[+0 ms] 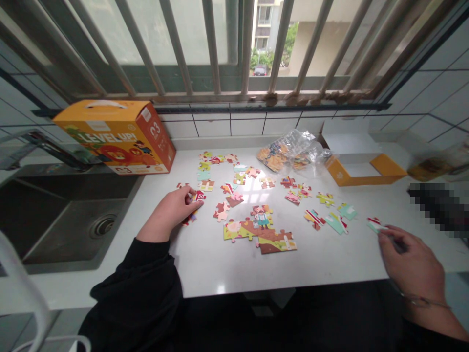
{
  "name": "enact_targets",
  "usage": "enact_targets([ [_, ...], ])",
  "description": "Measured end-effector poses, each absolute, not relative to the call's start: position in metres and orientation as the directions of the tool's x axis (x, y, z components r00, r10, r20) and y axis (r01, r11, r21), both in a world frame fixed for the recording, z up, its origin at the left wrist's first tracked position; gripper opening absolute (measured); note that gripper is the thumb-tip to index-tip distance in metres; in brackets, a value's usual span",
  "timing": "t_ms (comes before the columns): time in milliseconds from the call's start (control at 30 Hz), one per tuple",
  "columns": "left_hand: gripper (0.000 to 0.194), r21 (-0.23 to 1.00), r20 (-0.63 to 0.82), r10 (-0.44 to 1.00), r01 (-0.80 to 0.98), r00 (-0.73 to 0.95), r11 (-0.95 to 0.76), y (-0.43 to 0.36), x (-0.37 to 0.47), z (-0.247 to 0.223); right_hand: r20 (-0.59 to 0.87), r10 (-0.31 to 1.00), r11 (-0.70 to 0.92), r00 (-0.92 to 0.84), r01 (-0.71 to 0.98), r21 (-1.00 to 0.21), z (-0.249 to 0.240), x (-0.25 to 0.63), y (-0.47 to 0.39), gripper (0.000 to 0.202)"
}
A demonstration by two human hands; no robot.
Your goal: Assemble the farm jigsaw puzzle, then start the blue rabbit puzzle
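My left hand (178,210) is closed on a red and white puzzle piece (200,195) at the left of the counter, with other pieces partly hidden under and beside it. Far to the right, my right hand (412,254) pinches a pale green puzzle piece (375,224) with a red and white stripe. Between the hands lies a joined puzzle section (240,230) showing a figure in a hat, a pig and a fence. Loose pieces are scattered around it, among them a striped piece (314,219), a cow-patterned piece (221,211) and a yellow-green piece (325,198).
An orange puzzle box (120,142) stands at the back left beside a dark sink (73,230). Clear plastic bags (289,149) with more pieces lie at the back. An open orange box (388,168) sits right of them. Window bars (212,49) rise behind the counter.
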State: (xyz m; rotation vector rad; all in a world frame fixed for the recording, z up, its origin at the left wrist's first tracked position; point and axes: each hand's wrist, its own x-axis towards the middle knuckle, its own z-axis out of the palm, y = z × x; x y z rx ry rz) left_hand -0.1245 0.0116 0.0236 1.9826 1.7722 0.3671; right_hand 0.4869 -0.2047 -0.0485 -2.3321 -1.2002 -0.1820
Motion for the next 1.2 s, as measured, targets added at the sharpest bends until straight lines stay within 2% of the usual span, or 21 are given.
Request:
enact_targets([
  [233, 0.037, 0.471, -0.083, 0.989, 0.88, 0.121, -0.068, 0.011, -0.123, 0.024, 0.325, 0.716, -0.515, 0.618, 0.782, -0.351, -0.049, 0.487, -0.205, 0.043],
  [833, 0.04, 0.415, -0.11, 0.987, 0.908, 0.113, -0.058, 0.018, -0.124, 0.026, 0.347, 0.741, -0.45, 0.575, 0.809, -0.379, -0.054, 0.491, -0.205, 0.039],
  [933, 0.039, 0.414, -0.112, 0.986, 0.908, 0.121, -0.064, 0.02, -0.124, 0.026, 0.402, 0.739, -0.4, 0.54, 0.833, -0.383, -0.055, 0.491, -0.203, 0.04],
  [1067, 0.038, 0.449, -0.116, 0.987, 0.892, 0.112, -0.048, 0.019, -0.124, 0.024, 0.5, 0.747, -0.319, 0.438, 0.896, -0.31, -0.041, 0.476, -0.188, 0.042],
  [1200, 0.034, 0.446, -0.098, 0.989, 0.893, 0.114, -0.058, 0.021, -0.123, 0.022, 0.479, 0.821, -0.163, 0.309, 0.932, -0.323, -0.003, 0.423, -0.144, 0.036],
])
